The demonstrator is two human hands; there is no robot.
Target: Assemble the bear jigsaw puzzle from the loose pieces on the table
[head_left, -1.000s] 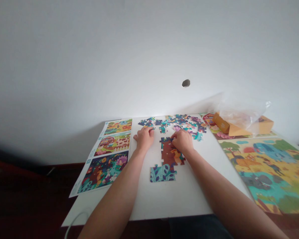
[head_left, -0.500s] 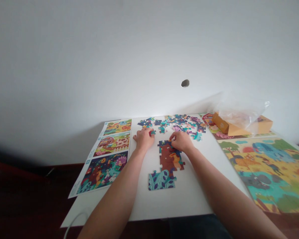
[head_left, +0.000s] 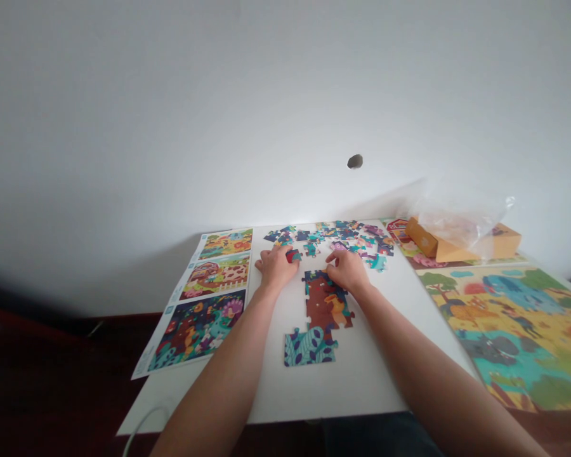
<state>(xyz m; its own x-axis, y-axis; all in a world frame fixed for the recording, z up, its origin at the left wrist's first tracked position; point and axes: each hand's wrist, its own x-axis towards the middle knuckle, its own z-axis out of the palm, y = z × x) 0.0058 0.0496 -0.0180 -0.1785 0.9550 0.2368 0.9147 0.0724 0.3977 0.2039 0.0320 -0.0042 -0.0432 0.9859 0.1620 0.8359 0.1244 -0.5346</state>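
Red-and-teal jigsaw piece (head_left: pixel 294 256) beyond joined bear section (head_left: pixel 318 301)

My left hand (head_left: pixel 276 266) touches the piece; I can't tell whether it pinches. My right hand (head_left: pixel 348 271) curls at the section's top edge, grip hidden. Best keep that section flat.

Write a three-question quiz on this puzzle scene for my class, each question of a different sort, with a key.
1. True or false: the clear plastic bag rests on the yellow box.
2. How many pictures are printed on the white sheet: a) two, b) three, or c) five?
3. Which of the person's hands is nearer the joined puzzle section?

Key:
1. True.
2. b.
3. The right hand.
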